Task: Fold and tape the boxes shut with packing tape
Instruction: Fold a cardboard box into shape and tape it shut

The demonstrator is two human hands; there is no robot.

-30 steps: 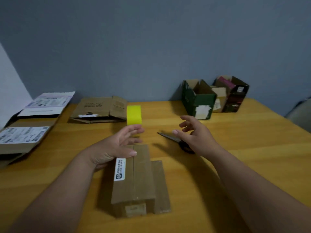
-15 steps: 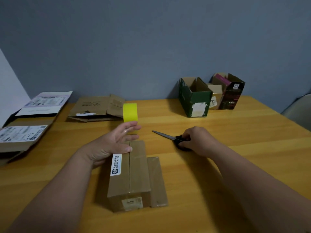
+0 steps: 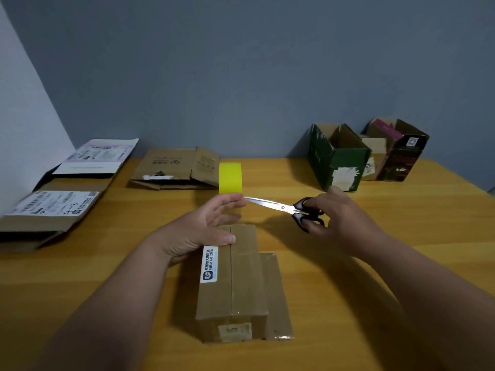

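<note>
A long brown cardboard box [image 3: 241, 277] lies in the middle of the wooden table [image 3: 417, 220], its top flaps folded shut along a centre seam. A side flap [image 3: 277, 295] lies flat on its right. My left hand [image 3: 198, 234] has its thumb on the box's far top edge. Its straight fingers reach up to the base of an upright yellow tape roll [image 3: 230, 178]. My right hand [image 3: 345, 218] grips the black handles of a pair of scissors [image 3: 273, 204]. The blades are together and their tip points left at my left fingertips.
A flattened brown box [image 3: 174, 167] lies behind the tape roll. Two flattened boxes with white labels [image 3: 53, 207] [image 3: 99, 156] lie along the left edge. An open green box [image 3: 337, 159] and a dark open box [image 3: 399, 153] stand at the back right against the grey wall.
My right hand reached the scissors on the table, took hold of them and lifted them, swinging the blades toward my left fingertips. My left hand stayed on the box.
</note>
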